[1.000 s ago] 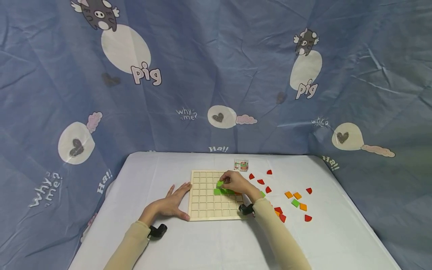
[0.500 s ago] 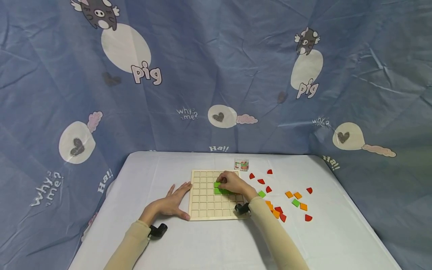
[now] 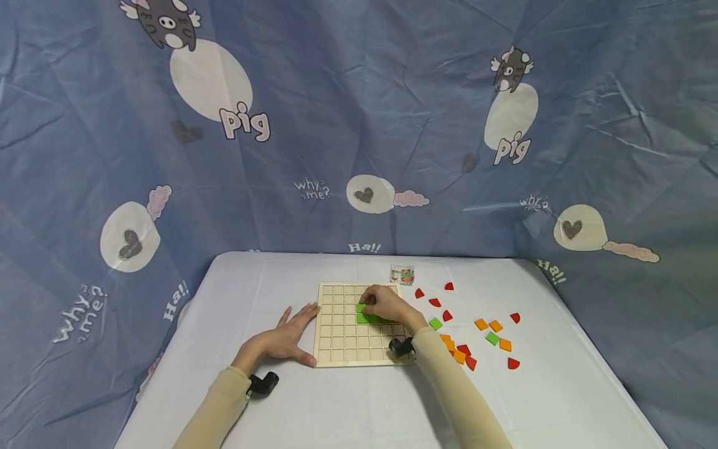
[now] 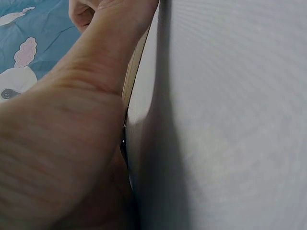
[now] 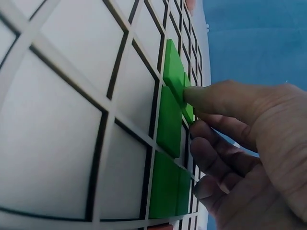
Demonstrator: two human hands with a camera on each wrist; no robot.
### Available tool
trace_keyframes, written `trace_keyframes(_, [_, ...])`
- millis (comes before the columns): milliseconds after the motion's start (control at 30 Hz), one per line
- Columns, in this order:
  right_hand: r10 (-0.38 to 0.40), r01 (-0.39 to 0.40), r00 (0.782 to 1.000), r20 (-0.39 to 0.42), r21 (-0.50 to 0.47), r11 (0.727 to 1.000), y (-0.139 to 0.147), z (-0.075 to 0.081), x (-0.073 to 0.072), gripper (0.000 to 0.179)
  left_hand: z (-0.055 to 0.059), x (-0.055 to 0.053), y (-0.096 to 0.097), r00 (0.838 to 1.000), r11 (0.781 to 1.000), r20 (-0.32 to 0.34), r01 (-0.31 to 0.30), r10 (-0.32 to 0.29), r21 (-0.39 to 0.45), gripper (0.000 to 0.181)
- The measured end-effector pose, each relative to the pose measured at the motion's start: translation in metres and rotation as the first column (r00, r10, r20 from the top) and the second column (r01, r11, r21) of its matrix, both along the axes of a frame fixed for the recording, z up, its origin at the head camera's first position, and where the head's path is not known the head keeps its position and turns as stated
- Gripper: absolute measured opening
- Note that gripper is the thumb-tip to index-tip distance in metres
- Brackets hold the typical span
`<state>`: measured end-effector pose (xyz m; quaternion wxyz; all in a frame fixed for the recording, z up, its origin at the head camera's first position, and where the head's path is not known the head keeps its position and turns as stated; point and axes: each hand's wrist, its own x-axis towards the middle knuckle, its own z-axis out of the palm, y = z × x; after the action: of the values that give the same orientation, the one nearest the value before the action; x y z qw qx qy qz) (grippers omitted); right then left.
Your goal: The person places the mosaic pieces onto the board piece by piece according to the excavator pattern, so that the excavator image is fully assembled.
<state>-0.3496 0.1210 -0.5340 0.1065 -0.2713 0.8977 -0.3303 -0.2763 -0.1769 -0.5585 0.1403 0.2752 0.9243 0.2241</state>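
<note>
A wooden grid board [image 3: 336,342] lies on the white table. My left hand [image 3: 285,337] is spread along its left edge, with fingertips and thumb at the rim. Over the board's upper middle, my right hand [image 3: 388,304] pinches a green square tile [image 5: 188,112] between thumb and fingers, low at a cell. A row of green tiles [image 5: 169,120] lies in cells beside it, and a red piece [image 5: 160,227] shows at the lower edge of the right wrist view. The right hand hides part of this row in the head view.
Right of the board lie several loose red quarter-round pieces [image 3: 434,302], orange square tiles [image 3: 481,324] and green square tiles [image 3: 492,338]. A small picture card [image 3: 402,274] lies behind the board. A blue patterned cloth [image 3: 314,137] hangs behind the table.
My right hand has moved slightly left and lowered the green tile from above the board to a cell behind the row's left end. My left hand has stayed in place.
</note>
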Motion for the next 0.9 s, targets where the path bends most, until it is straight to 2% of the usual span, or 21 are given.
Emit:
trace_keyframes(200, [-0.042,0.043,0.999,0.028,-0.053,0.998,0.013,0.002,0.001,0.019,0.001,-0.001,0.001,1.0,1.0,0.0,0.001,-0.001,-0.001,0.132])
trace_keyframes(400, [-0.111,0.111,0.994,0.008,-0.085,0.99,0.047,0.005,-0.003,0.013,-0.001,0.0,0.001,1.0,1.0,-0.002,-0.009,0.009,-0.005,0.133])
trace_keyframes(700, [-0.267,0.266,0.962,-0.059,-0.011,0.964,0.105,0.003,-0.015,0.022,-0.001,0.001,-0.001,1.0,1.0,0.003,-0.005,0.005,0.017,0.132])
trace_keyframes(900, [-0.333,0.336,0.942,-0.051,0.07,0.939,0.123,-0.004,-0.023,0.03,-0.002,0.0,0.0,1.0,1.0,-0.002,-0.007,0.007,0.008,0.132])
